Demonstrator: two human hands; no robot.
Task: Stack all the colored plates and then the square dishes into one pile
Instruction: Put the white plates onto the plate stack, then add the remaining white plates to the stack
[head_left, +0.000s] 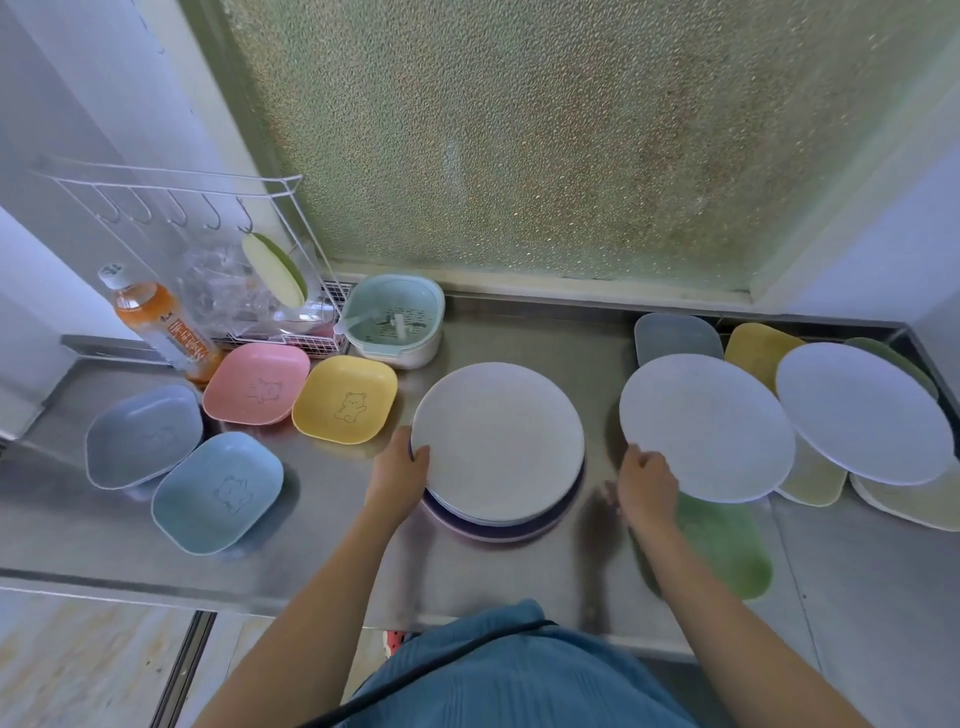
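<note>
1. Far to the left of the left hand (400, 467), four square dishes sit on the steel counter (332, 499): a grey-blue dish (143, 436) and a light blue dish (218, 491) nearer the counter's front edge, a pink dish (256, 383) and a yellow dish (344, 399) beyond them; the pink and yellow ones sit just beside each other.
2. Behind those dishes stand an orange drink bottle (158, 322), a white wire rack (218, 249) and a pale green strainer bowl (395, 319).
3. The left hand grips the left rim of the pile of round plates (498, 441), fingers curled over the edge of the top, off-white plate; darker purple plates show underneath.
4. The right hand (647, 486) holds the near-left edge of a pale lavender plate (706, 426), fingers curled on its rim; the plate is tilted and raised off the counter, just to the right of the pile.
5. Under and to the right of the right hand lies a green dish (727, 545).
6. Further right, a second lavender plate (865, 410) rests tilted on other dishes; a grey dish (675, 338), a yellow one (756, 348) and cream ones (813, 478) lie around it.
</note>
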